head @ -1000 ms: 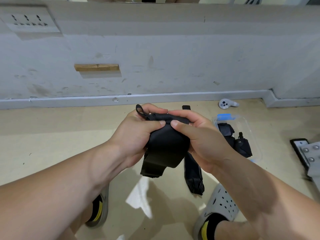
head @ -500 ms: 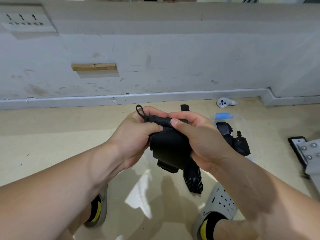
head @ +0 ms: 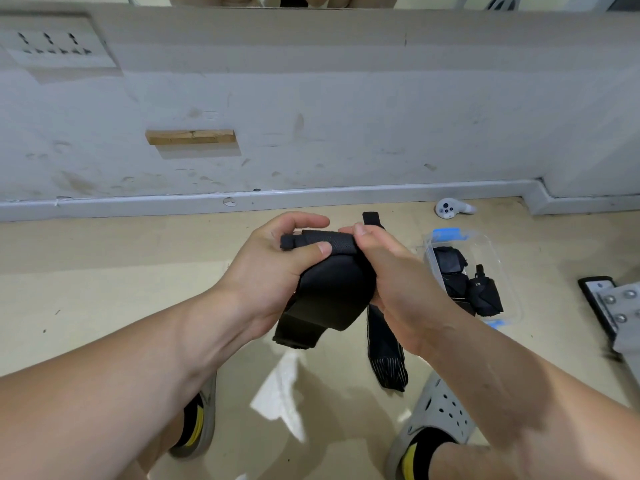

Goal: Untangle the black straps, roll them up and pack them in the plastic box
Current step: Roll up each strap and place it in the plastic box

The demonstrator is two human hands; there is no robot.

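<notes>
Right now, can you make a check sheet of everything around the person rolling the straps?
Surface: beige floor.
Job's things: black strap partly rolled, held up; rolled straps in the plastic box; another strap on the floor.
Clutter: white controller by the skirting; metal plate at right.
Grips: left hand and right hand both grip the black strap.
Cables: nothing seen.
Surroundings: scuffed grey wall, socket plate, wooden block.
</notes>
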